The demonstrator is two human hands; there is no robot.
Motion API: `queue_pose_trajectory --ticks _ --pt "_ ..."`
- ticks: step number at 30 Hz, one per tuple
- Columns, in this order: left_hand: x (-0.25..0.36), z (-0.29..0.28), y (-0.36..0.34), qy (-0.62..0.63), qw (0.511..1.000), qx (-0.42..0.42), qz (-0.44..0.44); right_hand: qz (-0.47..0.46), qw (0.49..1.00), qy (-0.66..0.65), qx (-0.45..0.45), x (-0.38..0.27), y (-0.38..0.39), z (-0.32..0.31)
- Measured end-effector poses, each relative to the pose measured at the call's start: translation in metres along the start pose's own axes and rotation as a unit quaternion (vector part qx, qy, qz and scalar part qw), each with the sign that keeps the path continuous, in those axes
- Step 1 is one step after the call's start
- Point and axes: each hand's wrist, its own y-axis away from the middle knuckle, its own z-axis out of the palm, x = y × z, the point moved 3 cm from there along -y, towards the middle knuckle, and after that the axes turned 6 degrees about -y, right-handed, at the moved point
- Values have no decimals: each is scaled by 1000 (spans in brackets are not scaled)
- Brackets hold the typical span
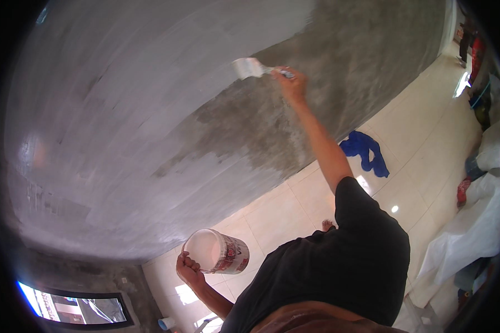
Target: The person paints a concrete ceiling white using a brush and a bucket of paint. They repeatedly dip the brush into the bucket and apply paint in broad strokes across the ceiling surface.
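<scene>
My right hand (292, 84) is closed around the handle of a wide paintbrush (250, 67). The pale bristles lie against the wall (133, 127), at the border between a light whitish coat and bare darker grey plaster. Low on the left, my left hand (189, 268) grips a paint bucket (234, 255) by its rim or handle; which of the two I cannot tell. The bucket is white with red print, is tilted toward the wall, and holds pale paint.
A blue cloth (365, 151) lies on the beige tiled floor (416, 133) beside the wall's foot. White plastic sheeting (466, 227) covers things along the right side. A dark-framed window (75, 307) and a small white container (165, 323) are at the lower left.
</scene>
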Motion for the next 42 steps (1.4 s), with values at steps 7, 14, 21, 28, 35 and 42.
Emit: queue_pose_trajectory --ticks 7,14,21,28,35,42 --pt "10 0 10 17 1000 -7 1 -61 979 99 169 -3 -57 -90" --pt "22 9 13 -1 1000 -31 3 -196 947 207 151 -54 6 9" --pt "26 18 16 1 1000 -17 -1 -159 982 -31 -101 -130 109 84" --pt "26 12 20 16 1000 -11 -4 2 995 -36 -89 -77 15 31" --pt "30 20 22 11 999 -33 5 -35 995 34 91 -14 -98 -92" --pt "29 17 24 21 999 -34 -2 -143 934 245 217 -56 -93 -98"
